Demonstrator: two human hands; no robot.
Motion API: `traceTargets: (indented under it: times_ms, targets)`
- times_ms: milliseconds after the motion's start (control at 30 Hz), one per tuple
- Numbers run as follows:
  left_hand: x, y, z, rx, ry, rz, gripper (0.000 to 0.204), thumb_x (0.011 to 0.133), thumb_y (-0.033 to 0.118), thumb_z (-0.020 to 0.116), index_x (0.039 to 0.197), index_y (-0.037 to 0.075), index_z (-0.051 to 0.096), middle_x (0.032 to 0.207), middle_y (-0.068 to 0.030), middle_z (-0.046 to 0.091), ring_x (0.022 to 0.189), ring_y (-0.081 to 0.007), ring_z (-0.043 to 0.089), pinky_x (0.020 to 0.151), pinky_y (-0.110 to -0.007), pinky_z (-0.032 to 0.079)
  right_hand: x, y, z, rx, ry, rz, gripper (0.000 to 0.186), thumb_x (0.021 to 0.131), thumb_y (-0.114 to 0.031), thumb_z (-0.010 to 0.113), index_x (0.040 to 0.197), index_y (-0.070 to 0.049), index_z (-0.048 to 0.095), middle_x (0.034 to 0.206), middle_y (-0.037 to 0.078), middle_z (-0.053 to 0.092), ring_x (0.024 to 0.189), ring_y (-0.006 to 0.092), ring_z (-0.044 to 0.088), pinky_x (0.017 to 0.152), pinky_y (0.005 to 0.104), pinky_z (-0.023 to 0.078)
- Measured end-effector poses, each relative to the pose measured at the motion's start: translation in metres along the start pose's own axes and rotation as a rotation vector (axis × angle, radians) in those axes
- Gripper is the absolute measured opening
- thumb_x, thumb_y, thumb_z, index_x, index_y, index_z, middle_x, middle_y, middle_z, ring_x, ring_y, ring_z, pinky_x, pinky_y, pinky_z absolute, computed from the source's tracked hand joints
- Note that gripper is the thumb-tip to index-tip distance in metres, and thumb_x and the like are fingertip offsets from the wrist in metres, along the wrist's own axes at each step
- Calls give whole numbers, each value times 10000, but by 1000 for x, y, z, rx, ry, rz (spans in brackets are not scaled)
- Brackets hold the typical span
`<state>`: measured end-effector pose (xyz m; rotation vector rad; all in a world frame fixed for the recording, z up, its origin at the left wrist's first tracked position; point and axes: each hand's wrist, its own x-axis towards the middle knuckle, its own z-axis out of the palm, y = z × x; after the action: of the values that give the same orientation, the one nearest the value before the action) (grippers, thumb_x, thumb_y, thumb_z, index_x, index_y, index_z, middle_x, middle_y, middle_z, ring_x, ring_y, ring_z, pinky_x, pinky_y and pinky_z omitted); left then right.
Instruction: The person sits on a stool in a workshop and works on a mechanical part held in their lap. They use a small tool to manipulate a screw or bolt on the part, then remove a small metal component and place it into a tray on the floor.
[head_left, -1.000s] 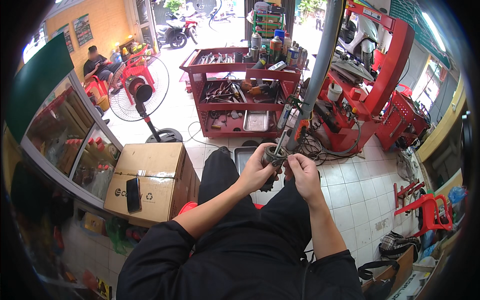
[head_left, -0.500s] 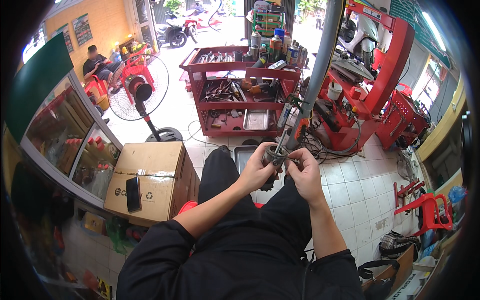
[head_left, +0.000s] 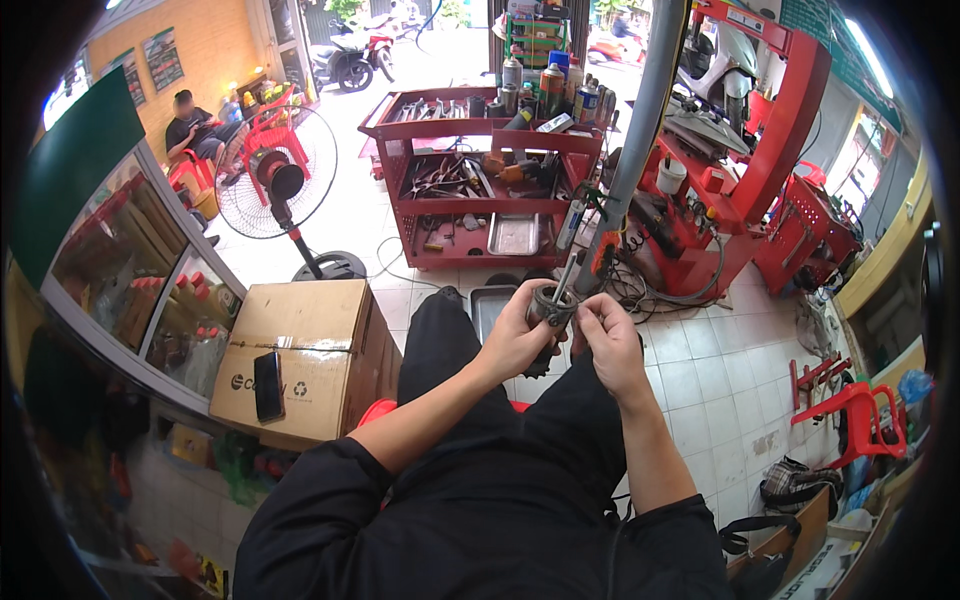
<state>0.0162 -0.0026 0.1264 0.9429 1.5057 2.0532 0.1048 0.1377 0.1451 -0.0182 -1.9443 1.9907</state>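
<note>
- Far: I see a red tool cart (head_left: 480, 206).
- Near left: a cardboard box (head_left: 285, 312).
- Near right: my right hand (head_left: 614, 348), fingers (head_left: 610, 313) narrowly pinched; I can't tell on what.
- Left of it: my left hand (head_left: 508, 338), fingers wrapped round a dark ring-shaped metal part (head_left: 553, 316).

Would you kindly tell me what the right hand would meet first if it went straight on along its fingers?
Probably the round metal part in the left hand; the right hand is close beside it, though depth is unclear.
</note>
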Motion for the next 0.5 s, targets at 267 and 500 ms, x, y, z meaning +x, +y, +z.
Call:
traceTargets:
  times_ms: [267, 500]
  targets:
    - [1, 0, -2, -4, 18, -32, 361, 917, 56, 581, 1234, 2, 415, 969, -82, 594, 760, -142, 628, 593, -283, 550, -1, -7, 6, -198, 108, -106, 106, 898, -57, 595, 987, -10, 562, 838, -1, 577, 692, 48, 488, 603, 213, 413]
    - [2, 0, -2, -70, 26, 2, 311, 913, 13, 542, 1208, 5, 446, 953, -80, 601, 748, -144, 633, 595, -294, 556, 0, -1, 4, -276, 154, -219, 96, 878, -51, 609, 965, -19, 585, 824, 4, 579, 682, 60, 449, 610, 230, 384]
